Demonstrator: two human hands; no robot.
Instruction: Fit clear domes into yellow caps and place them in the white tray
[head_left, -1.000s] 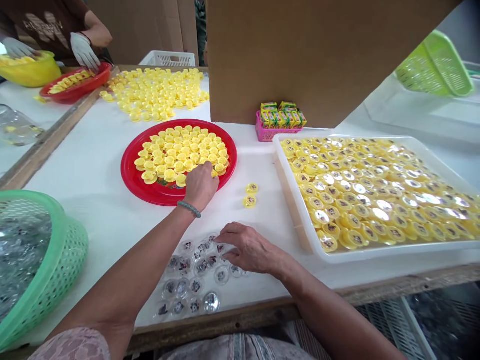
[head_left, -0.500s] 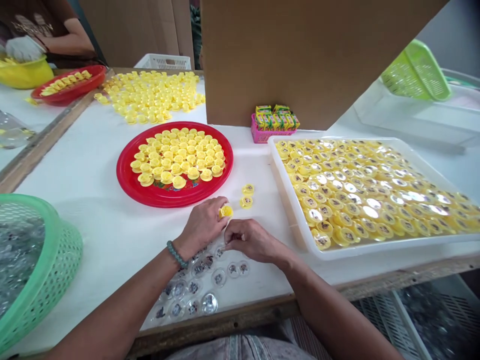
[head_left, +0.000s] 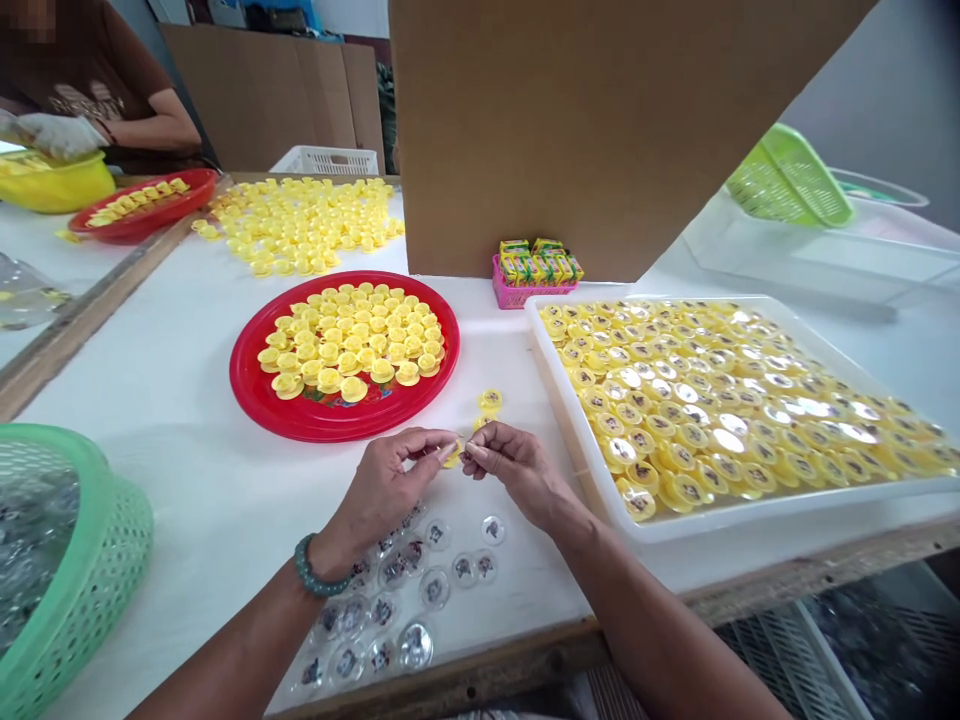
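Observation:
My left hand, with a beaded bracelet on its wrist, pinches a small yellow plastic piece between thumb and fingers. Against that piece's right side, my right hand has thumb and fingertips pressed together; what they grip is small and mostly hidden. Beneath and in front of the hands, several clear round discs with dark printed figures lie on the white table. Just beyond the right hand are two yellow pieces, the far one fully visible and the near one partly covered by fingers.
A red tray of yellow pieces stands ahead left. On the right is a white tray full of printed yellow pieces. A green basket, a pink basket and a cardboard panel stand around. A gloved co-worker is far left.
My right hand has risen from the clear discs to the yellow piece in my left hand. Both hands' fingertips now meet there. The view has tilted up slightly.

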